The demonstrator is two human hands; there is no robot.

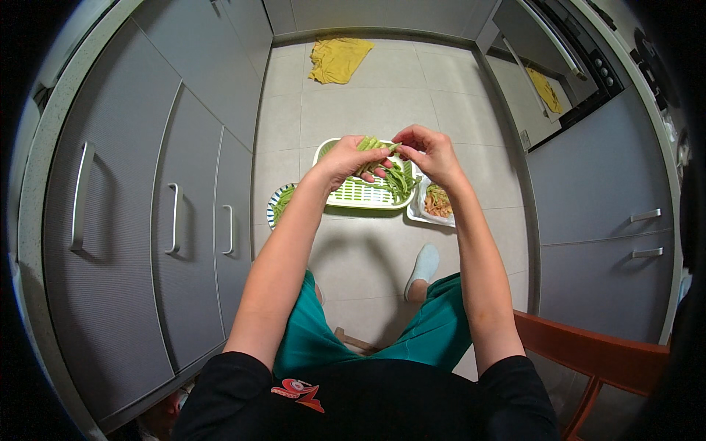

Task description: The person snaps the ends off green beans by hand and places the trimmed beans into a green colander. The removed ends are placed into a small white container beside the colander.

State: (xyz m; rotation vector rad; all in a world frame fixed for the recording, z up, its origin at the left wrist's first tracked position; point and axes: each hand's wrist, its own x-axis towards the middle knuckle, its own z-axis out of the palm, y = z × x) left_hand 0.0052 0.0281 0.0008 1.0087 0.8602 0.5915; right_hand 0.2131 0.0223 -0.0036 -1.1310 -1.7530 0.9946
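Note:
My left hand (358,159) holds a bunch of green bean pieces (368,145) above a white and green plastic basket (361,202). At the right end of the bunch, the fingertips of my right hand (423,148) pinch the tip of a bean. Long green beans (398,181) lie in the right part of the slotted basket, partly hidden by my hands. Left of the basket, a blue-and-white patterned plate (270,212) bears more green beans (282,203), partly covered by my left forearm. To the right, a white tray lined with a plastic bag (422,209) holds brownish and green scraps (437,203).
A yellow cloth (339,59) lies on the tiled floor (369,110) at the far end. Grey cabinets (193,220) line the left side, and grey drawers (601,220) and an oven (557,60) the right. A reddish-brown wooden chair (595,350) stands at the lower right.

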